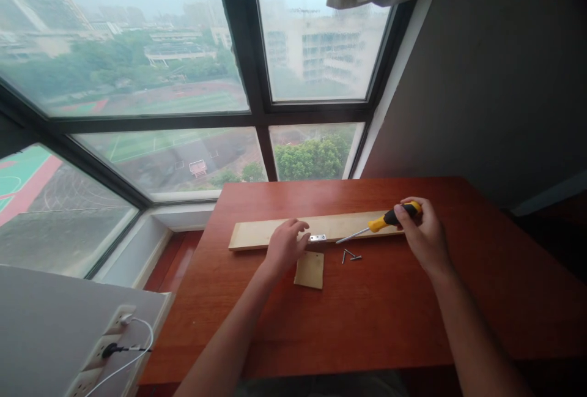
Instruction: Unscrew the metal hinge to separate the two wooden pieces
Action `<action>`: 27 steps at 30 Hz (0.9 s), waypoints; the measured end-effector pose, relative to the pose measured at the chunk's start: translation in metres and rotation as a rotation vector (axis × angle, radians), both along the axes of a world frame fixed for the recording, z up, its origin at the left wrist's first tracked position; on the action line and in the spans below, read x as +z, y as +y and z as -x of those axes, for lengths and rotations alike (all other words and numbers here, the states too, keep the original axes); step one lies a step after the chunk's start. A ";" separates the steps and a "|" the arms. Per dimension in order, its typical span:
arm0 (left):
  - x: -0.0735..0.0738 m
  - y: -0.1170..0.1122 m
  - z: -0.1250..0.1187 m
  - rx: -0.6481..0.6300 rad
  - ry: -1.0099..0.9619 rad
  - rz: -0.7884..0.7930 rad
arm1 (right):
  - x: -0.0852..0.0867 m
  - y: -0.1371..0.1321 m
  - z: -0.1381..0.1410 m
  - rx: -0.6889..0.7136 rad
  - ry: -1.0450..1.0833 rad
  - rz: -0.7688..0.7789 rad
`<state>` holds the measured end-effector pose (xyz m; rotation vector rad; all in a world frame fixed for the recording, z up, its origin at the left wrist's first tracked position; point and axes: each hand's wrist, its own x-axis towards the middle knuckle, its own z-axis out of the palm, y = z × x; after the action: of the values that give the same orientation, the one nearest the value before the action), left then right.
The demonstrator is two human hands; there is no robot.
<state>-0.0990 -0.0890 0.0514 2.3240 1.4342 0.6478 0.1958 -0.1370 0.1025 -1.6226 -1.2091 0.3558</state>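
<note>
On the pale wooden board (257,233) rests my left hand (287,243), its fingers loosely curled with a gap between forefinger and thumb. The thumb is at the left end of a small metal plate with holes (318,238), at the board's front edge; whether it presses on the plate I cannot tell. A yellow-and-black screwdriver (389,218) is gripped by the handle in my right hand (424,235). Its shaft slants down left, the tip just right of the plate. Several screws (352,256) lie on the table in front of the board.
A small square wooden piece (309,271) with a hole near its top edge lies before the board. Everything stands on a reddish-brown table (367,317). Windows (316,48) rise behind it, a dark wall (481,91) at right. Plugged-in cables (149,330) are at lower left.
</note>
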 end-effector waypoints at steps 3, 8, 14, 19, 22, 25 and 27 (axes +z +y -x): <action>-0.003 0.002 -0.004 -0.044 0.061 0.012 | 0.009 0.013 0.017 0.044 -0.018 0.019; -0.007 0.005 -0.003 -0.071 0.195 -0.028 | 0.022 0.030 0.033 0.084 -0.172 -0.010; -0.016 0.012 0.009 -0.034 0.255 -0.105 | 0.025 0.038 0.037 0.118 -0.239 -0.021; -0.023 0.011 0.009 -0.049 0.269 -0.079 | 0.024 0.040 0.038 0.135 -0.252 -0.017; -0.024 0.010 0.008 -0.055 0.256 -0.070 | 0.024 0.040 0.039 0.146 -0.272 -0.011; -0.024 0.010 0.008 -0.049 0.242 -0.073 | 0.025 0.040 0.040 0.149 -0.296 -0.005; -0.025 0.009 0.008 -0.046 0.232 -0.077 | 0.026 0.040 0.041 0.154 -0.309 -0.001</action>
<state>-0.1068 -0.0796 0.0269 2.5540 1.4695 0.4391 0.1548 -0.0973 0.1285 -1.6276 -1.5723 0.2039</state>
